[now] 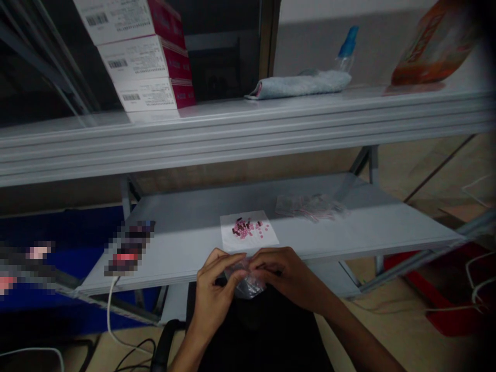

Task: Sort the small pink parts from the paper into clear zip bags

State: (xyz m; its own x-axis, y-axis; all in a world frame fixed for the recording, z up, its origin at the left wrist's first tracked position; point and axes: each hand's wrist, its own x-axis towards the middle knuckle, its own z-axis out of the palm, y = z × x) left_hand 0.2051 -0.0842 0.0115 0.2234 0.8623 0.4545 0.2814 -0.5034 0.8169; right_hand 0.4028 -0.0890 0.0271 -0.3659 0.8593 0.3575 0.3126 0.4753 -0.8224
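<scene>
My left hand (214, 294) and my right hand (284, 276) meet in front of the low shelf, both pinching a small clear plastic bag (248, 281) between their fingertips. Just beyond them a white sheet of paper (250, 243) lies on the grey shelf board (186, 232), with several small pink and dark pieces (246, 228) heaped on it. A loose pile of more clear bags (312, 206) rests farther back to the right.
A pixelated dark object (129, 247) with a white cable lies on the shelf's left. The upper shelf (248, 132) carries stacked white and magenta boxes (145, 57), a folded grey cloth (302, 83), a spray bottle (346, 49) and an orange box (434, 44).
</scene>
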